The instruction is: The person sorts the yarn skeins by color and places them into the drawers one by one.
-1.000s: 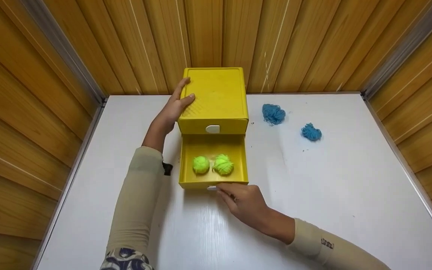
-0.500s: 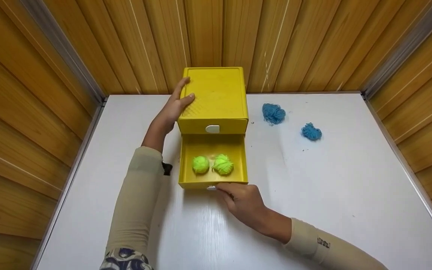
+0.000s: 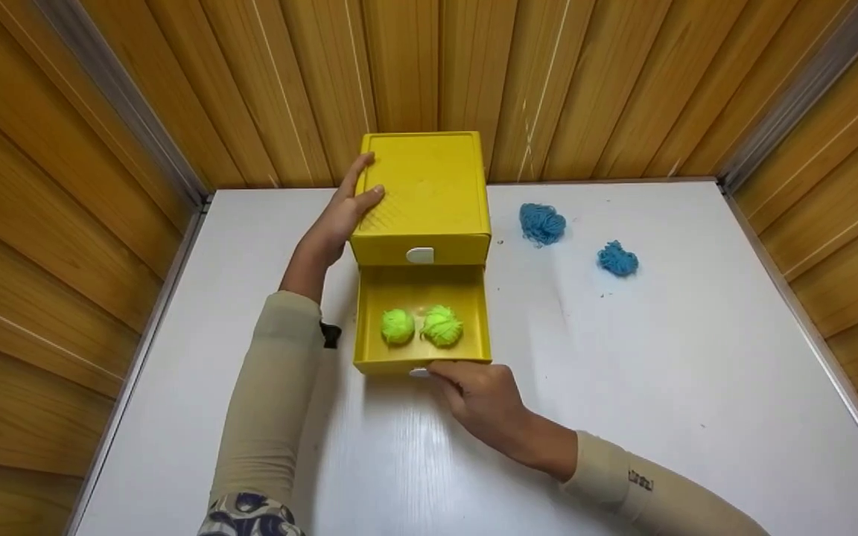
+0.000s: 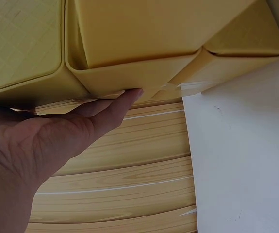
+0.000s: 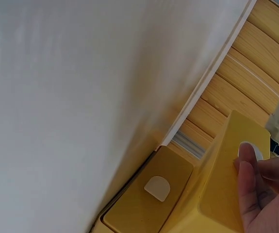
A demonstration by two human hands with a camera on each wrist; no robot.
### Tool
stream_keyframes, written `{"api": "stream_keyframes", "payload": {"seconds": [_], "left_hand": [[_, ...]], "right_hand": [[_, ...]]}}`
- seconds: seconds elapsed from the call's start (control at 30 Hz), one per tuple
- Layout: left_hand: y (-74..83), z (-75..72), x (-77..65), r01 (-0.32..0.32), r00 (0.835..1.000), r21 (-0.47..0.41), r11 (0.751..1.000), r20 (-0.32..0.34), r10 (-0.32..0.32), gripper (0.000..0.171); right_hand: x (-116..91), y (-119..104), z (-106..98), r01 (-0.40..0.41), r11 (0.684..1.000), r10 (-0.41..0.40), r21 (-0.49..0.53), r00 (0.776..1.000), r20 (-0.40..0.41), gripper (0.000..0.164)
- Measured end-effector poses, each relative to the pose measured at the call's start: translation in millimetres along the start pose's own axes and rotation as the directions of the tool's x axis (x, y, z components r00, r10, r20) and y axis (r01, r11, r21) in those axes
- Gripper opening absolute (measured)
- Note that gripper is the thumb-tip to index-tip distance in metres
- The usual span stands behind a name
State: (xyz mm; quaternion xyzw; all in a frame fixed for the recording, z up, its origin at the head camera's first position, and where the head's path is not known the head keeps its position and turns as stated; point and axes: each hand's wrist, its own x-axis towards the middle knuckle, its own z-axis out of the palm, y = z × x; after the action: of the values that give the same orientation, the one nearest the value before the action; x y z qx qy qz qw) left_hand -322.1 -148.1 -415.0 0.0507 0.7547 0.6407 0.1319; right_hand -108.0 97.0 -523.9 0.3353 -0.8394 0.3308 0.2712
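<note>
A yellow box with two drawers (image 3: 429, 182) stands toward the back of the white table. Its lower drawer (image 3: 423, 290) is pulled well out, while the upper one (image 3: 369, 250) is in. Two neon-yellow yarn balls lie side by side in the lower drawer: a smaller round one (image 3: 398, 327) and a looser one (image 3: 442, 326). My left hand (image 3: 341, 216) rests against the box's left side, thumb and a finger over its top edge. At the drawer front, my right hand (image 3: 482, 398) pinches the white drawer handle (image 5: 254, 149), partly hidden by fingers.
Two blue yarn bundles lie on the table right of the box, a larger one (image 3: 542, 224) and a smaller one (image 3: 617, 258). Wood-patterned panels (image 3: 407, 67) stand behind and on both sides of the white table (image 3: 667, 387).
</note>
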Motion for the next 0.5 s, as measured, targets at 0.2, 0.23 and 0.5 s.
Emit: {"api": "stream_keyframes", "payload": {"seconds": [0.2,0.23,0.5], "left_hand": [[-1.3,-1.1,0.5,-0.001,1.000,-0.003,1.000,-0.005,0.001,0.068],[-1.2,-1.0,0.7,0.000,1.000,0.000,1.000,-0.005,0.000,0.068],[-0.1,-1.3,1.9,0.013,1.000,0.011,1.000,-0.001,-0.013,0.067]], "right_hand": [[1.6,-0.7,0.1,0.005,1.000,-0.005,-0.014,1.000,-0.005,0.007],[1.8,-0.8,0.0,0.004,1.000,-0.004,-0.017,1.000,-0.005,0.007],[3.9,0.3,-0.1,0.002,1.000,-0.002,-0.031,1.000,0.002,0.008]]}}
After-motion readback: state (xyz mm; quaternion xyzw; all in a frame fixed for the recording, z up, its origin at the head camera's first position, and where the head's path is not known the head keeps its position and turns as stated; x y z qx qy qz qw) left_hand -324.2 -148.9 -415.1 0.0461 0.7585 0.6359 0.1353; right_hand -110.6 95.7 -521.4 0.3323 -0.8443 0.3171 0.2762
